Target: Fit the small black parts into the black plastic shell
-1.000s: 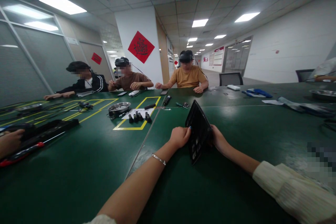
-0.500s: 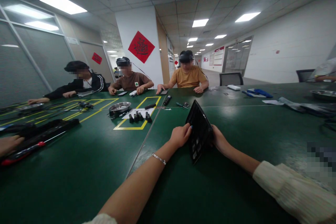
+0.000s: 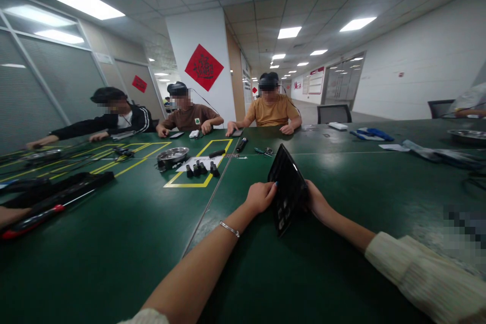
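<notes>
A thin black tablet (image 3: 287, 192) stands tilted on edge above the green table, its dark glossy face turned to the left. Several paler square shapes show low on that face. My left hand (image 3: 261, 196) grips its left edge, the thumb pressed on the face and the other fingers mostly out of sight. On the far side, my right hand (image 3: 316, 201) is against the tablet's back, its fingertips hidden behind the panel. A silver bracelet (image 3: 230, 229) circles my left wrist.
Beyond the tablet lie small tools (image 3: 264, 151). Black cylindrical parts (image 3: 203, 168) stand near a metal bowl (image 3: 172, 156) inside yellow tape. A black tool tray (image 3: 76, 190) and red-handled screwdriver (image 3: 34, 221) lie left, beside another person's hand. Blue cloth (image 3: 374, 134) lies right; several people sit opposite.
My hands and the tablet have hardly moved. At the far left, a seated person's arm has reached further left, and the nearby person's hand at the tool tray has shifted left.
</notes>
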The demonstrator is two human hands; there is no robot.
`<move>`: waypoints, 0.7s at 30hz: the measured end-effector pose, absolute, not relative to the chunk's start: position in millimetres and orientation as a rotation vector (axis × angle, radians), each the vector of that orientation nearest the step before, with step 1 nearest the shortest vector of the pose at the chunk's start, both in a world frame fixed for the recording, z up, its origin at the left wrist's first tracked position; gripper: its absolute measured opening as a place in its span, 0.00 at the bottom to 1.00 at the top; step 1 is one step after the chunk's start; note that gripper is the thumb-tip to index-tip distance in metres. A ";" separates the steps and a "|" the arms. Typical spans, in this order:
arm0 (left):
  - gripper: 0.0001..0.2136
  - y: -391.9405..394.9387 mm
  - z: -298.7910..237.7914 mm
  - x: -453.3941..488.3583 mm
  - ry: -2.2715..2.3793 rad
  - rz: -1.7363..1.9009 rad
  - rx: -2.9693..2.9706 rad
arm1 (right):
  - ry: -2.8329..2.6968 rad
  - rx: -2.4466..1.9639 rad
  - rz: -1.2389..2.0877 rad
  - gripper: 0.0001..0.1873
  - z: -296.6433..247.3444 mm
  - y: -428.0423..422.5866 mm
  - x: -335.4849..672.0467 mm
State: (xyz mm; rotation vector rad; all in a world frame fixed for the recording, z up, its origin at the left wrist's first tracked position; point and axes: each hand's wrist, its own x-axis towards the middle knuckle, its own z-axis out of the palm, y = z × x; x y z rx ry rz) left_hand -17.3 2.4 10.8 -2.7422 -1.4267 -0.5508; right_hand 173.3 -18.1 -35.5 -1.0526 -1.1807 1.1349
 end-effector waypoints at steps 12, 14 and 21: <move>0.26 5.8 6.1 -18.1 -1.461 -0.447 -2.698 | -1.163 -1.025 1.150 0.20 -41.4 -13.5 173.3; 0.25 5.0 6.1 -17.7 -1.459 -0.456 -2.686 | -1.167 -1.024 1.146 0.21 -41.2 -13.7 173.3; 0.16 -0.5 12.2 -16.4 -1.530 -0.499 -2.649 | -1.177 -1.052 1.145 0.19 -40.0 -14.4 174.4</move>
